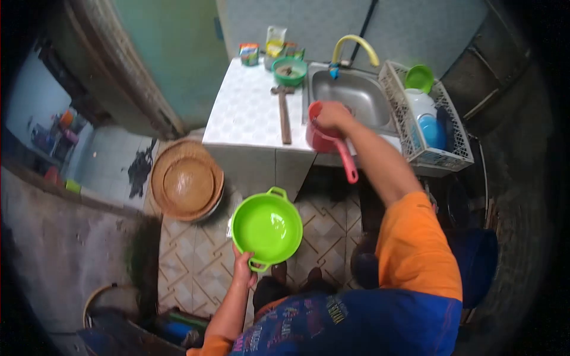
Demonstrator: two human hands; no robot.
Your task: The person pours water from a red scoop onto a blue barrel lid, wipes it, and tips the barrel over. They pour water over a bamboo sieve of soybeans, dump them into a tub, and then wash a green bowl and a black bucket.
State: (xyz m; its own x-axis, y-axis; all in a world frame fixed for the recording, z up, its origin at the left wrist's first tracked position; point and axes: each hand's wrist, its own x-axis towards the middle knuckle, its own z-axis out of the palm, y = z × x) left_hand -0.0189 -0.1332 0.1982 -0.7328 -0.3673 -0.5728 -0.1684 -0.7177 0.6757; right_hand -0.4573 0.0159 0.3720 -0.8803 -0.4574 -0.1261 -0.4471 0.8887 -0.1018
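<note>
My left hand [242, 270] grips the lower rim and handle of a bright green two-handled basin [267, 228], held over the floor with its inside facing up. At the counter's front edge, my right hand [332, 116] is at the rim of a red dipper [323, 140] whose long handle points down toward me. The fingers of that hand are partly hidden inside or behind the rim. Beside the dipper lies a hammer-shaped wooden tool [284, 115]. The steel sink [350, 89] is just behind my right hand, under a yellow tap hose [356, 39].
A white dish crate [439, 155] with bowls stands right of the sink. On the white counter [243, 113] are a green bowl [290, 70] and several packets [249, 54]. Round woven trays [189, 183] sit at the left; a dark blue tub [478, 261] is at the right.
</note>
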